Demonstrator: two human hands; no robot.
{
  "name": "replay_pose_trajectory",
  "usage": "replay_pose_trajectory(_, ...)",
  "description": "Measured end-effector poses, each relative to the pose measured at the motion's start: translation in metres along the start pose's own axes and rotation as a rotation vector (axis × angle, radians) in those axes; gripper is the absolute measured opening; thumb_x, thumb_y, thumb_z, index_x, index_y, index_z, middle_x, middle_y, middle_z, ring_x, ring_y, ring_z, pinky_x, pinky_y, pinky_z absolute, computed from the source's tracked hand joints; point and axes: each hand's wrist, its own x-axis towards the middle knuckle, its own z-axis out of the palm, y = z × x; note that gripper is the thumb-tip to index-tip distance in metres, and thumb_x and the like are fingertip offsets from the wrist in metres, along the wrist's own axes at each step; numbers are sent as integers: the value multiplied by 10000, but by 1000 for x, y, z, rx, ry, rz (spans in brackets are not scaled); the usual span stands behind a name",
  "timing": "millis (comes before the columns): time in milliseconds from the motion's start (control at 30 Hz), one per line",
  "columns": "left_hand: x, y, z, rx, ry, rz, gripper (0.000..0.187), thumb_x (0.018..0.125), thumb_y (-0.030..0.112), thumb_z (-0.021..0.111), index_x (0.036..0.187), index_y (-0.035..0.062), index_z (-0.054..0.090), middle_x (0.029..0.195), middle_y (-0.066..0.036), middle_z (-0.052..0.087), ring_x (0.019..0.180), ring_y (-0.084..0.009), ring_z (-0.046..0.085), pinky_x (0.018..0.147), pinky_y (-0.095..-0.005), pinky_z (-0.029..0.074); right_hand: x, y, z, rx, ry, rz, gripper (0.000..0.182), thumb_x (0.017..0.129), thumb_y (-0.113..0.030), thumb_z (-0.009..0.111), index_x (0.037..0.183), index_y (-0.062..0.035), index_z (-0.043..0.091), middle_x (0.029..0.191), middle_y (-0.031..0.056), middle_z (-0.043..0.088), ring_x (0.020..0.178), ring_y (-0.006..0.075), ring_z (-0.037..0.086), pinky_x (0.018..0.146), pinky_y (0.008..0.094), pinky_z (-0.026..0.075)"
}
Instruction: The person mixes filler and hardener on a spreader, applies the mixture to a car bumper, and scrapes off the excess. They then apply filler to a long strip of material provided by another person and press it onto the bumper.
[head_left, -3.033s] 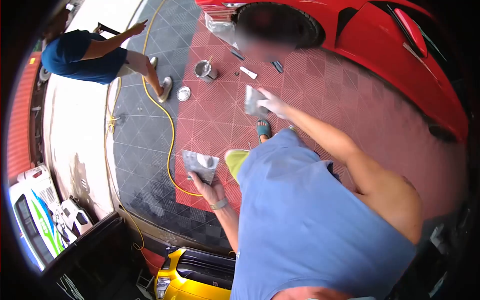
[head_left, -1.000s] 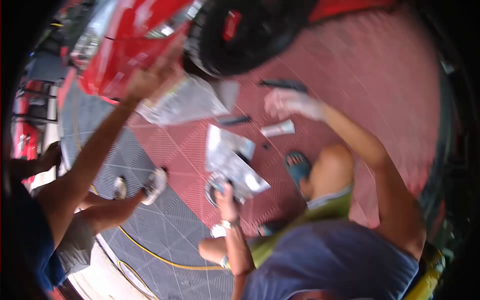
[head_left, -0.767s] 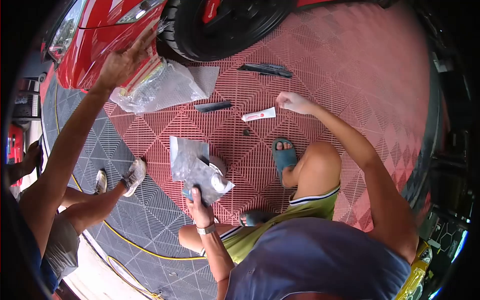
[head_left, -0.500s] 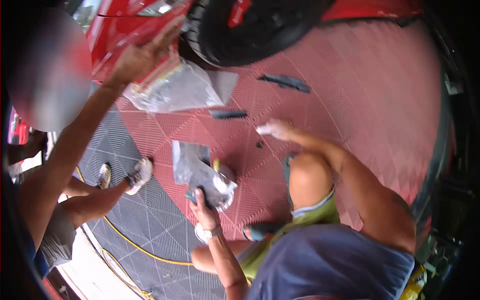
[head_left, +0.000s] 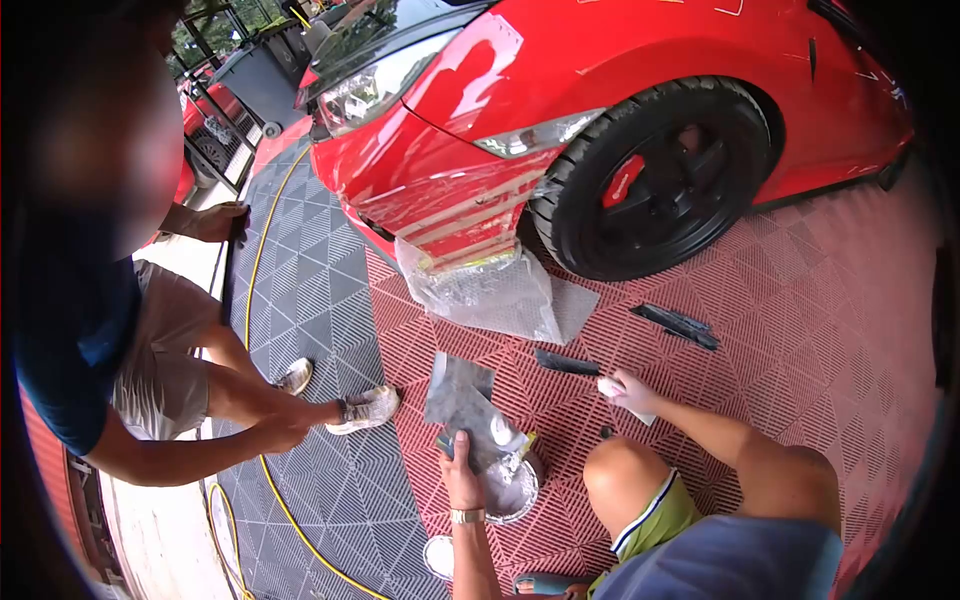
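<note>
My left hand (head_left: pixel 462 484) is closed around grey, putty-smeared plates (head_left: pixel 480 416), one with a teal edge near my thumb. White paste lies on the plate, just above an open round tin (head_left: pixel 515 492) with pale residue. To the right, my right hand (head_left: pixel 632 395) is closed on a small white object (head_left: pixel 608 387), its shape partly hidden by my fingers. Close to that hand lies a dark strip (head_left: pixel 567 362) on the red floor tiles, with another black piece (head_left: pixel 676 326) beyond it.
A red car (head_left: pixel 640 50) with a black wheel (head_left: pixel 655 180) stands ahead, plastic sheeting (head_left: pixel 485 293) under its taped, scuffed bumper (head_left: pixel 465 215). At left a co-worker (head_left: pixel 75 310) leans in, one hand near the ankle. A yellow hose (head_left: pixel 262 330) crosses the grey tiles.
The view has tilted up, showing more of the car. The co-worker's arm has drawn back from the bumper and is now low, by the leg. My left hand still holds the plates.
</note>
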Motion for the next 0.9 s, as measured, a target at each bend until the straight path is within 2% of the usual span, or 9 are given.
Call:
replay_pose_trajectory(67, 2, -4, 0, -21, -51, -27, 278, 888, 211, 612, 1070, 7, 566, 951, -39, 626, 867, -142, 593, 810, -296, 471, 2, -49, -14, 307, -58, 183, 362, 793, -170, 665, 1084, -38, 496, 922, 78, 563, 771, 137, 571, 675, 290, 488)
replay_pose_trajectory(167, 4, 0, 17, -103, -59, -20, 266, 895, 188, 599, 1080, -2, 573, 995, -49, 629, 884, -150, 594, 799, -293, 474, 1, -110, -36, 625, -177, 251, 334, 919, -279, 551, 1171, -63, 514, 934, 28, 565, 755, 100, 567, 643, 237, 489)
replay_pose_trajectory(333, 13, -15, 9, 36, -116, 51, 397, 889, 240, 599, 1167, -35, 535, 1094, -73, 597, 961, -161, 560, 891, -305, 425, 5, -207, -70, 583, -406, 149, 320, 925, -330, 541, 1129, -84, 513, 958, 54, 606, 757, 79, 574, 610, 198, 460)
replay_pose_trajectory(367, 9, -8, 15, 61, -111, 55, 411, 895, 253, 587, 1177, -41, 529, 1097, -74, 594, 970, -162, 552, 902, -308, 413, 4, -227, -69, 663, -390, 13, 353, 928, -248, 534, 1215, -55, 460, 1008, 77, 597, 746, 102, 610, 542, 173, 461)
replay_pose_trajectory(500, -1, -7, 8, 143, -158, 31, 376, 907, 260, 569, 1143, -33, 556, 1036, -56, 608, 917, -134, 547, 851, -292, 428, 10, -272, -67, 502, -533, 73, 347, 926, -270, 534, 1164, -20, 505, 997, 56, 591, 860, 119, 596, 755, 250, 482)
replay_pose_trajectory(600, -16, -5, 11, 95, -150, 27, 287, 921, 252, 562, 1019, -11, 616, 916, -11, 628, 794, -81, 545, 745, -250, 442, 10, -290, -55, 301, -555, -69, 333, 913, -253, 562, 1137, -8, 532, 1017, 60, 600, 874, 117, 589, 789, 263, 477)
replay_pose_trajectory(767, -28, -5, 12, 19, -151, -35, 252, 926, 232, 560, 1007, -1, 615, 884, -6, 626, 757, -71, 550, 701, -241, 457, 12, -298, -41, 70, -500, -236, 303, 878, -191, 602, 1105, 4, 559, 1004, 82, 627, 942, 138, 594, 844, 294, 468)
replay_pose_trajectory(833, -32, -1, 17, -10, -133, -45, 252, 928, 230, 558, 1009, -2, 612, 877, -11, 628, 730, -74, 560, 667, -235, 472, 14, -301, -38, -75, -425, -348, 300, 847, -154, 615, 1093, 8, 555, 1008, 130, 636, 944, 221, 617, 836, 331, 473)
replay_pose_trajectory(900, -31, 0, 15, 19, -169, -53, 277, 928, 245, 554, 1001, -18, 603, 818, -28, 626, 637, -79, 565, 542, -231, 481, 14, -306, -38, -268, -332, -506, 292, 834, -137, 622, 1082, 3, 560, 1020, 151, 633, 944, 268, 621, 831, 354, 473)
